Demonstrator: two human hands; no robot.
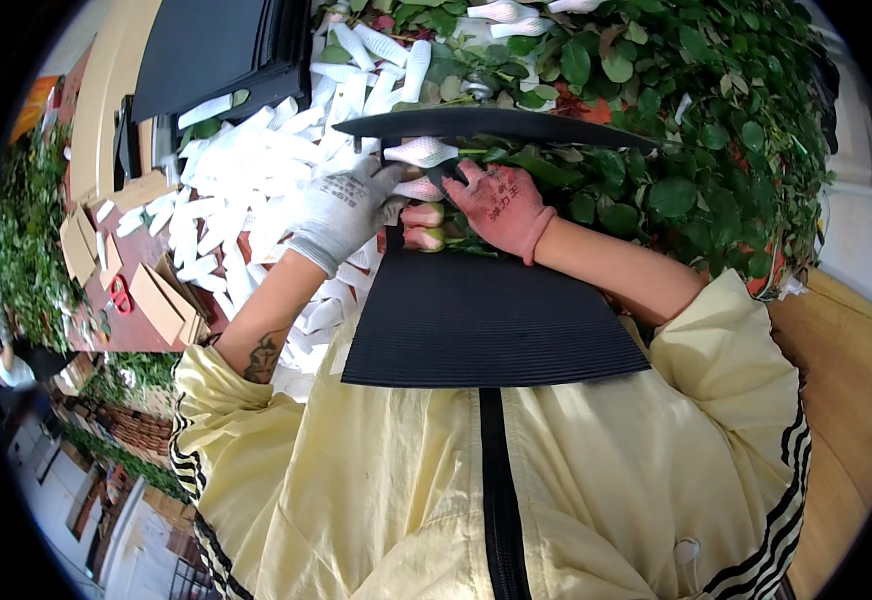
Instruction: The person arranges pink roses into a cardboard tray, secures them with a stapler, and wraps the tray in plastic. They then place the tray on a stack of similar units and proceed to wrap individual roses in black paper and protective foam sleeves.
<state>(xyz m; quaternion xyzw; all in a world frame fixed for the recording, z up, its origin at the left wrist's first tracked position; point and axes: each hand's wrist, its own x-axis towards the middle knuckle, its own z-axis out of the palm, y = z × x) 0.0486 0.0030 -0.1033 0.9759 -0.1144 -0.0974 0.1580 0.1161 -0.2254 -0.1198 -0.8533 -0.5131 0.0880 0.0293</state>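
Note:
A black corrugated sheet lies in front of me, its far edge curled up. Roses lie across it, heads to the left and leafy stems to the right. Two bare pink-green rose heads are nearest me; beyond them is a rose in a white net sleeve. My left hand, in a grey-white glove, pinches the head of another netted rose. My right hand, in a pinkish-red glove, is closed at the same rose just behind its head. Its fingertips are partly hidden.
White net sleeves are heaped to the left. A stack of black sheets stands at the far left, near cardboard pieces and red-handled scissors. More leafy stems cover the table's far right.

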